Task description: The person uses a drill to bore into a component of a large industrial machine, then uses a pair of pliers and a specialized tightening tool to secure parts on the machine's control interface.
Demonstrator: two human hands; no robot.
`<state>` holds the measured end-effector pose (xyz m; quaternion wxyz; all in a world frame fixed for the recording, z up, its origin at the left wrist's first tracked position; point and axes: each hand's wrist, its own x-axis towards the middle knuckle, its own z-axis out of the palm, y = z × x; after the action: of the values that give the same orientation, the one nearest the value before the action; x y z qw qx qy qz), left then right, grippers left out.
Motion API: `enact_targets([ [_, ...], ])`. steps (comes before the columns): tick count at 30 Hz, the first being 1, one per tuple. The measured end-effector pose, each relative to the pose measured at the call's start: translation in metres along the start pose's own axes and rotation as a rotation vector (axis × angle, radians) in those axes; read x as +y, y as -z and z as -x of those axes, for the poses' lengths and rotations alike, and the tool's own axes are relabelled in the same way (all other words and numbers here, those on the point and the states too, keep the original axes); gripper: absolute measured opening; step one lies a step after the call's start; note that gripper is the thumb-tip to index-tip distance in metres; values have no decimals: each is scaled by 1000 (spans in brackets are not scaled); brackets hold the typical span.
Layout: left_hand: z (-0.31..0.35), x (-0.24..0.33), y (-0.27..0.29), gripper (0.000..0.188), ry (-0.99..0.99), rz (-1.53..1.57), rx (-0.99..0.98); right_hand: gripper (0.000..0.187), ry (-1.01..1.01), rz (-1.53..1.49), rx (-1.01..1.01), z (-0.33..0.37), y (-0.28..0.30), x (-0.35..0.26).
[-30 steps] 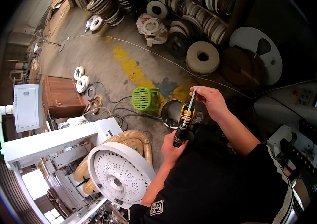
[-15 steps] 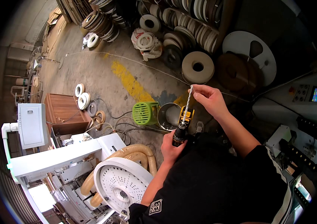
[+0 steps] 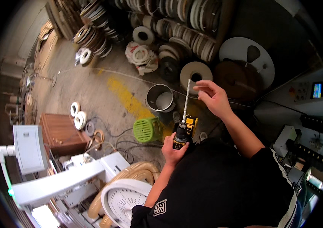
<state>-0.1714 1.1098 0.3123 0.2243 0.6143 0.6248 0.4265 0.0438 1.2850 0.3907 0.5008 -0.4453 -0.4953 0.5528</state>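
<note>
My left hand is wrapped round the black and yellow cordless drill, which points away from me. From its chuck a long rod with a white, twisted-looking surface stands out; what the white coating is I cannot make out. My right hand hovers just right of the rod's upper end, fingers bent but apart, holding nothing that I can see. Beyond the drill, a metal bucket with something pale at its bottom stands on the floor, a shoe close beside it.
A green slatted plastic stool stands left of the drill. Hoses and cables lie around it. Rolls of edging crowd the far side. White machinery fills the lower left; a control panel is at right.
My right hand has come away from the rod's tip, and its fingers have parted. The bucket now stands farther off, past the green stool. My left hand still holds the drill.
</note>
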Motion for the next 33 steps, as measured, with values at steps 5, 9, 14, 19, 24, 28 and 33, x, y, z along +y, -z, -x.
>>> enact_targets([
  [5,-80,-36,6,60,-31,120,-158,14,27,182,151,-21,37,1],
  [9,-160,-47,5,60,-145,152,-318,19,-51,189,327,-12,34,4],
  [14,-234,-55,-11,62,-294,196,-447,12,-199,383,479,17,19,-2],
  [19,-275,-41,-47,61,-309,239,-710,16,-312,595,652,65,15,10],
  [24,-299,-2,-107,62,-430,267,-950,23,-561,987,804,113,21,31],
  [28,-296,44,-160,64,-576,236,-1172,34,-579,1050,929,149,32,41],
  [33,-272,129,-233,62,-798,309,-1416,76,-483,929,1001,165,78,44],
])
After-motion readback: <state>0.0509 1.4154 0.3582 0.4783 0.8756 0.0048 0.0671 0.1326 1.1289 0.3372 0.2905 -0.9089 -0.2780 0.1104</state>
